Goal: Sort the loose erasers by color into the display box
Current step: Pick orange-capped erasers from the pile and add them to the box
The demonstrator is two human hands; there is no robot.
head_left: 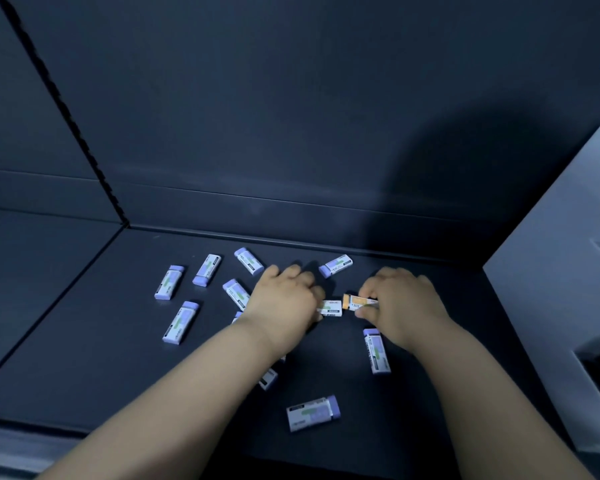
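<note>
Erasers, mostly purple, sit scattered on your dark tabletop. Your right hand pinches an orange eraser; your left hand curls round a half-hidden eraser, color end covered. Display box is cut off at the right edge.

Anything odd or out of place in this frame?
One orange eraser, pinched by the right hand, is the only non-purple one visible among the purple erasers scattered at all angles on the mat. The left hand grips a white-sleeved eraser whose color is hidden. A half-hidden eraser lies under the left forearm. No damage visible.
</note>
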